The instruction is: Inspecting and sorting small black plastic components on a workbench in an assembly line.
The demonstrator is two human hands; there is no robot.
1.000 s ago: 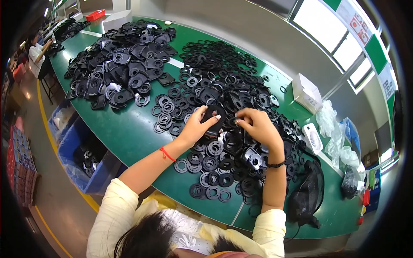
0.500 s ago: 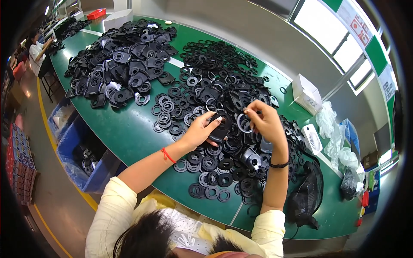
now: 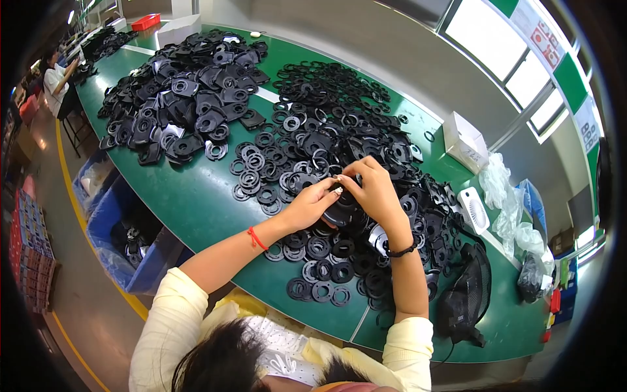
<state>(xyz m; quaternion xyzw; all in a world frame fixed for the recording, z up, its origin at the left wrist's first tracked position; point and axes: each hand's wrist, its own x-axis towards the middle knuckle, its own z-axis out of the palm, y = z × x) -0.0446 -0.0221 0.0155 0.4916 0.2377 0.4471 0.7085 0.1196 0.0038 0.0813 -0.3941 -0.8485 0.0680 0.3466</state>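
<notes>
Holding one round black part (image 3: 341, 212) over the green bench (image 3: 196, 209), we pinch it with left hand (image 3: 307, 206) and right hand (image 3: 375, 193) fingers so it stays steady.

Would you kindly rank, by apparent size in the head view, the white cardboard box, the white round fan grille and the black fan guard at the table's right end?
1. Black fan guard, nearest the camera.
2. White cardboard box.
3. White round fan grille, clearly smaller.

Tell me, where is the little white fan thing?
In the head view, the white fan grille lies on the green table to the person's right, past the right hand, near clear plastic bags.
</notes>
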